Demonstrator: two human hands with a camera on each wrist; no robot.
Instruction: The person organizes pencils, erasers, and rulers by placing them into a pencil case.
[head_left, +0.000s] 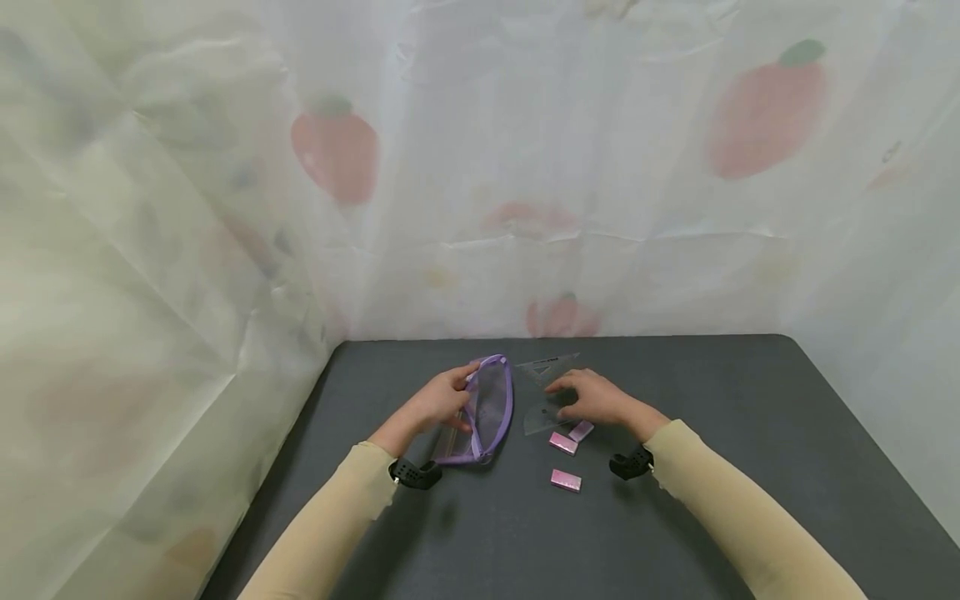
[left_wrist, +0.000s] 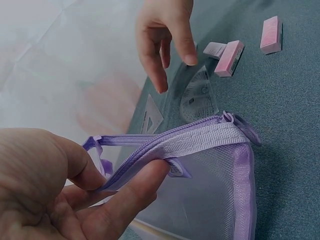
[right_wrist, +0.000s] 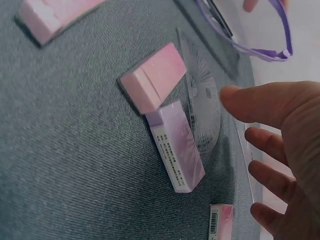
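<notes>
My left hand (head_left: 444, 402) pinches the zipper edge of a purple mesh pouch (head_left: 489, 410) and holds it up off the dark table; thumb and fingers clamp the lilac tape (left_wrist: 150, 160). My right hand (head_left: 588, 398) hovers open with fingers spread (right_wrist: 280, 145), just right of the pouch. Under it lie a clear protractor (head_left: 538, 418) and a clear triangle ruler (head_left: 549, 367). The protractor (right_wrist: 202, 120) lies flat below my thumb; whether a finger touches it is unclear.
Pink erasers lie near my right wrist: one (head_left: 562, 442), a lilac one (head_left: 581, 430) beside it, another (head_left: 566, 480) nearer me. The dark grey table (head_left: 750, 433) is bounded by translucent fruit-print sheeting (head_left: 525, 208) at back and sides.
</notes>
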